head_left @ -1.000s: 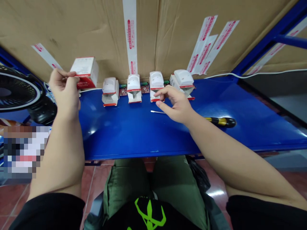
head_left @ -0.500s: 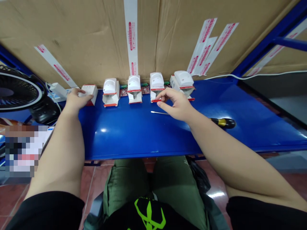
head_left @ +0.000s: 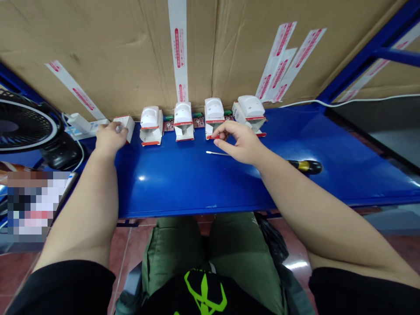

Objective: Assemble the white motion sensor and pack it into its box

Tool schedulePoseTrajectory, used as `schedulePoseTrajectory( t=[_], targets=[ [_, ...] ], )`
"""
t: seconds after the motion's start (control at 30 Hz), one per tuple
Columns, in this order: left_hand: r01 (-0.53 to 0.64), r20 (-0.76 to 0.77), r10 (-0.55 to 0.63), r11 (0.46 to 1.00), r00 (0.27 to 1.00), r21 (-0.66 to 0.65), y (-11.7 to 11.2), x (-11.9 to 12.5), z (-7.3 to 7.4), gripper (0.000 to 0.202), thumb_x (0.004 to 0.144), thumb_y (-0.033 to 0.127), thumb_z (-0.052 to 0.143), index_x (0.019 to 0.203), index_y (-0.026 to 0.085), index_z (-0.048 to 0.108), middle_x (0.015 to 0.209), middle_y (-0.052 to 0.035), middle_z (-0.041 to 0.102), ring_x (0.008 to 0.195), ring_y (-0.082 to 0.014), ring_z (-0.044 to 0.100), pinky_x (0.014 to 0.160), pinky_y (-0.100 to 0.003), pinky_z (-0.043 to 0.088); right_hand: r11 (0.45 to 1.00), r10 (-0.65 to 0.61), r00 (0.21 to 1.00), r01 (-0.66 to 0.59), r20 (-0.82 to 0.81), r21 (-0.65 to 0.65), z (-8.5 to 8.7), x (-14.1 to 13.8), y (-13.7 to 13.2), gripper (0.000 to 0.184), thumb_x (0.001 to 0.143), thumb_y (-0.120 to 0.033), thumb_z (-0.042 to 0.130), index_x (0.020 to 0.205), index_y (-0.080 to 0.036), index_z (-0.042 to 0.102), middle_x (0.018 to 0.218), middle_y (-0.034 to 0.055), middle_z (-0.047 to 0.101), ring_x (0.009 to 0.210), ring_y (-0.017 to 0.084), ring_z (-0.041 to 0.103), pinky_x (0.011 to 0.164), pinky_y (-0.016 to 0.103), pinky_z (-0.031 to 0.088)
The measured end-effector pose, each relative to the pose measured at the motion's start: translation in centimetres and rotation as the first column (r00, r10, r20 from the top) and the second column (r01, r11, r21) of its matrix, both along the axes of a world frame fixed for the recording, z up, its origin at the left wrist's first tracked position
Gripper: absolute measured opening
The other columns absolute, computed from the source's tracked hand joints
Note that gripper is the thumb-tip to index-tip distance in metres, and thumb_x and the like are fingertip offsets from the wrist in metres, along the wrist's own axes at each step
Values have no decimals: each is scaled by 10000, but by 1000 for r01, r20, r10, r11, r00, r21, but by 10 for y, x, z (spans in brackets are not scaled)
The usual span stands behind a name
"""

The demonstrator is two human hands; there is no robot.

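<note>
Blue bench [head_left: 197, 183] holds four white sensors [head_left: 183, 114]; left hand [head_left: 110, 139] clasps one small box [head_left: 126, 127], right hand [head_left: 238, 142] narrowly open.

Blk L sleeve [head_left: 62, 288], blk R sleeve [head_left: 361, 286]; blk top [head_left: 164, 297] w/ neon-green angular logo [head_left: 204, 294]; olive-green trousers [head_left: 173, 249]; bare L hand [head_left: 110, 140], bare R hand [head_left: 239, 142].

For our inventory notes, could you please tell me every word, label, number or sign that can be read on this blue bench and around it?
White tape strips on the brown cardboard: red print, too small to read.
White-and-red box at the left hand: print too small to read.
Green logo on the black shirt: a sign, no readable letters.
</note>
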State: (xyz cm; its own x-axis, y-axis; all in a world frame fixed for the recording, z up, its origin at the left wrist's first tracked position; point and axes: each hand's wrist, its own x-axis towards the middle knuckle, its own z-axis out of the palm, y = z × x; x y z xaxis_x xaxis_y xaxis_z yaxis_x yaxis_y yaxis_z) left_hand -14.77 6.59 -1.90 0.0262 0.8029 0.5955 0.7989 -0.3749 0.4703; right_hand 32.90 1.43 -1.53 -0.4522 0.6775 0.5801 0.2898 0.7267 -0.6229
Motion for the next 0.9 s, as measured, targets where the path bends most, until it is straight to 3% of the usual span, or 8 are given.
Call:
schedulePoseTrajectory(
  t=[0.1, 0.17, 0.23, 0.37, 0.5, 0.67, 0.8, 0.9],
  targets=[
    [-157, 41, 153, 983, 987, 100, 1, 15, 2, 563, 877, 753, 761, 1055, 220, 727, 1261, -156, 712, 1454, -462, 525, 1271, -806, 303, 1000, -20, 1000, 20, 3, 2, 1, 1, 0, 46, 945, -297, 758, 961, -263, 732, 849, 25, 674, 763, 203, 569, 792, 412, 576],
    [-127, 10, 127, 983, 992, 130, 2, 33, 2, 658, 903, 769, 734, 1274, 225, 756, 1426, -169, 710, 1482, -445, 533, 1342, -775, 296, 1000, -21, 1000, 21, 2, 7, 1, 1, 0, 36, 950, -293, 750, 959, -263, 732, 844, 21, 666, 764, 199, 568, 792, 406, 570],
    [-25, -75, 35, 992, 997, 128, 3, 52, -1, 715, 908, 769, 731, 1385, 237, 762, 1519, -181, 697, 1548, -463, 525, 1365, -755, 316, 1000, -5, 1000, 5, -3, 11, 1, 1, 0, 29, 955, -289, 742, 963, -263, 731, 848, 20, 661, 767, 197, 573, 791, 403, 564],
    [82, -146, -78, 996, 986, 19, 5, 76, -13, 549, 923, 637, 763, 1345, 290, 818, 1532, -173, 708, 1524, -482, 597, 1307, -746, 445, 1000, 14, 1000, -14, -10, 15, 0, 0, -1, 36, 950, -281, 751, 965, -264, 723, 848, 20, 660, 762, 199, 576, 789, 411, 565],
    [119, -102, -111, 989, 989, 85, 8, 73, -17, 444, 830, 434, 859, 1262, 331, 843, 1380, -140, 765, 1369, -433, 700, 1207, -669, 584, 1000, -5, 1000, 5, 12, 23, 0, -1, -1, 25, 960, -286, 716, 964, -262, 722, 854, 25, 672, 772, 200, 583, 784, 411, 563],
    [192, -146, -170, 970, 974, 151, -1, 67, 0, 347, 888, 455, 853, 1205, 315, 838, 1345, -122, 750, 1330, -370, 706, 1156, -626, 597, 999, -5, 1000, 4, 16, 31, -2, 0, 1, 24, 961, -285, 718, 959, -262, 725, 848, 23, 665, 764, 199, 571, 783, 408, 556],
    [359, -199, -330, 924, 923, 133, -16, 78, 19, 407, 918, 554, 856, 1235, 301, 824, 1361, -88, 723, 1320, -310, 683, 1191, -608, 580, 999, -3, 1000, 2, 24, 39, -1, 2, 3, 17, 964, -276, 731, 962, -259, 733, 875, 25, 659, 777, 198, 568, 797, 403, 557],
    [485, -185, -469, 873, 864, 54, -30, 97, 26, 414, 907, 583, 878, 1210, 305, 833, 1390, -103, 717, 1314, -323, 681, 1178, -626, 598, 998, -9, 1000, 8, 19, 59, -1, 2, 4, 34, 956, -275, 746, 984, -256, 741, 943, 41, 684, 810, 206, 594, 817, 410, 575]
  ],
)
